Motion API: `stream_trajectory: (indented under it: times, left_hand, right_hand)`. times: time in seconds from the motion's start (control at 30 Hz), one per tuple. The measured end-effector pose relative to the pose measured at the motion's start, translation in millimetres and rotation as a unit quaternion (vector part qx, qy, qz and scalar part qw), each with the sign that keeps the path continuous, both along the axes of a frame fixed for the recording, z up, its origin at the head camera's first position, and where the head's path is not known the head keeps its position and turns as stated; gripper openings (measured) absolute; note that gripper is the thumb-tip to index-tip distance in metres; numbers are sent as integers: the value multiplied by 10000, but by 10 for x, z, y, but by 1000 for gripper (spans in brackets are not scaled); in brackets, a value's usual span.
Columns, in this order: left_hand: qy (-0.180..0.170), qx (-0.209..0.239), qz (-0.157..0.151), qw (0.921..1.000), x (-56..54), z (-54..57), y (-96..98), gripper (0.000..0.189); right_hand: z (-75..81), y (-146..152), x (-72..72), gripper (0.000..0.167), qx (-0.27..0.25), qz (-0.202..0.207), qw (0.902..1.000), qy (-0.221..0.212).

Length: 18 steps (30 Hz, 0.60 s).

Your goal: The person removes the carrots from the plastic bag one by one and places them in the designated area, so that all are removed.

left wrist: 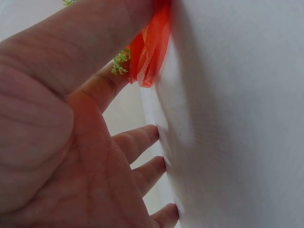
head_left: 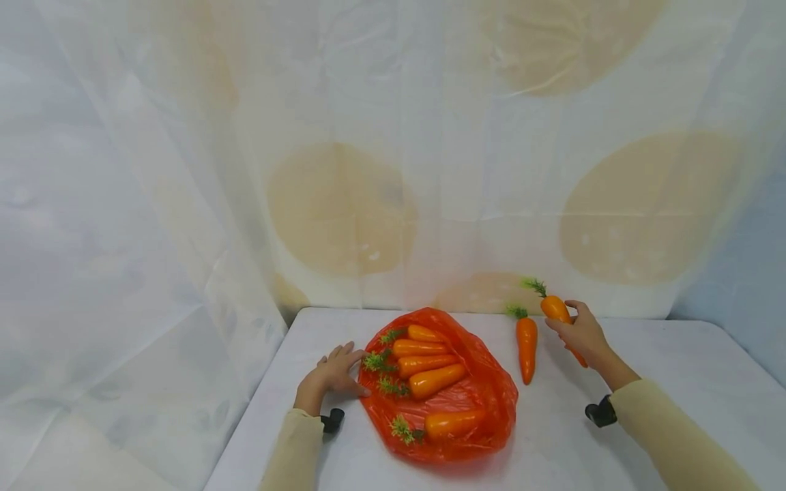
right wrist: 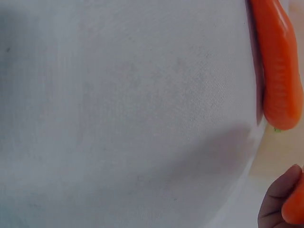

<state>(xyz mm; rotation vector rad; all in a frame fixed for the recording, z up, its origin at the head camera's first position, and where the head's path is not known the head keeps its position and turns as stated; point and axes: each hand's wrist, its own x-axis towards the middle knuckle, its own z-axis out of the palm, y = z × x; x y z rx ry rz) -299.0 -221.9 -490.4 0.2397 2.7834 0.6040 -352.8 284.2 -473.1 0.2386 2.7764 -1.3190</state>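
My right hand (head_left: 583, 334) grips an orange carrot (head_left: 555, 309) with a green leafy top, raised over the table's right half. In the right wrist view only part of that hand (right wrist: 280, 197) shows, around the held carrot (right wrist: 295, 204). Another carrot (head_left: 527, 348) lies on the table just left of it. At the left rim of a red plastic bag (head_left: 454, 450), my left hand (head_left: 336, 372) touches the bag with thumb and index finger spread apart. Its other fingertips rest on the table in the left wrist view. Several carrots (head_left: 439, 380) lie in the bag, leafy tops toward that hand.
A white-covered table (head_left: 552, 443) carries everything. Behind it hangs a pale curtain (head_left: 460, 136) with large tan spots, and another pale sheet (head_left: 123, 273) hangs at the left. One carrot (head_left: 454, 424) lies apart from the others near the bag's front.
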Motion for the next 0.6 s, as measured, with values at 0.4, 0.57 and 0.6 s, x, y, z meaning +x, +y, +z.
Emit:
stream_trajectory:
  times: [0.4,0.57,0.6]
  left_hand:
    - [59,-32,-34,10000,1,23,15,76]
    - [39,-36,-14,10000,5,-9,11,75]
    - [38,-34,-12,10000,6,-13,12,75]
  right_hand:
    - [-30,33,-4,90,108,-35,9994,-318]
    - [-70,55,10,91,75,-101,9987,-489]
    - [-77,63,12,92,73,-116,9986,-507]
